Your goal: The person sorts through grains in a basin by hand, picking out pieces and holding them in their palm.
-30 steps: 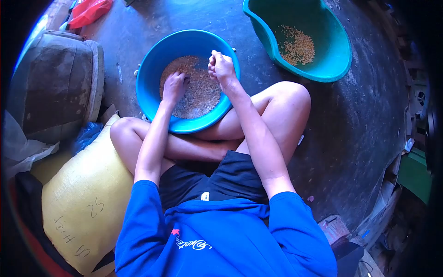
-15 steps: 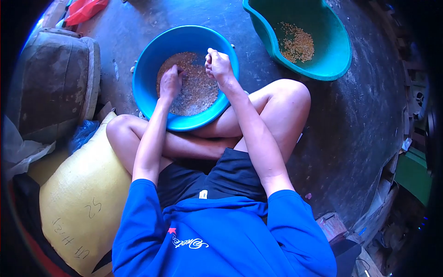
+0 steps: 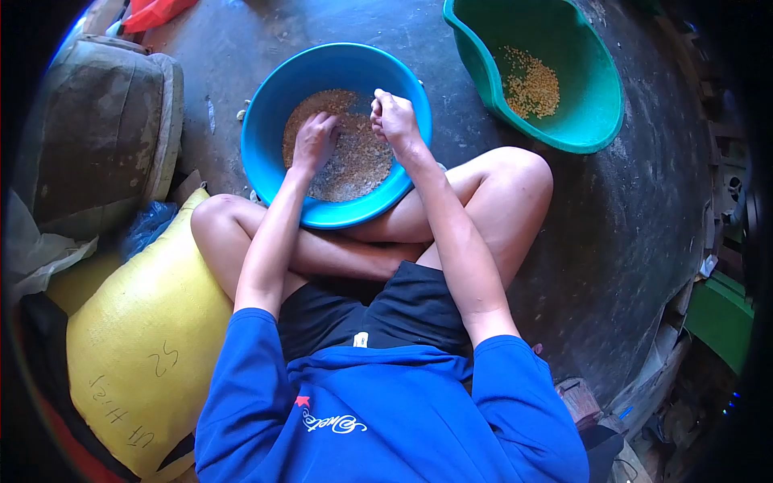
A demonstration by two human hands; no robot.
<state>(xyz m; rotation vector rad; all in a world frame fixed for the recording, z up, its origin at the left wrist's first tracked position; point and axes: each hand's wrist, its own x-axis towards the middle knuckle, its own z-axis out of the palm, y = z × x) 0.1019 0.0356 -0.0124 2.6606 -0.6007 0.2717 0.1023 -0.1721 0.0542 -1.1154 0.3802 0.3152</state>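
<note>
A round blue basin (image 3: 256,153) rests against my crossed legs, with a bed of brownish, broken-looking grain (image 3: 354,173) in its bottom. Over the left part of that grain is my left hand (image 3: 316,143), palm down. Its fingers are loosely bent and a little apart, their tips at the grain's surface. Raised above the basin's right side, my right hand (image 3: 396,121) is curled into a fist, thumb on top. Whatever lies inside the fist is hidden.
A green scoop-shaped tub (image 3: 592,97) with yellow corn kernels (image 3: 533,84) stands at the upper right. On my left lie a full yellow sack (image 3: 145,346) with handwriting, a blue plastic bag (image 3: 149,229) and a large worn brown container (image 3: 97,133).
My left hand has shifted right over the grain, its fingers loosening from a tighter curl. My right hand stays a fist. The whole view has shifted slightly.
</note>
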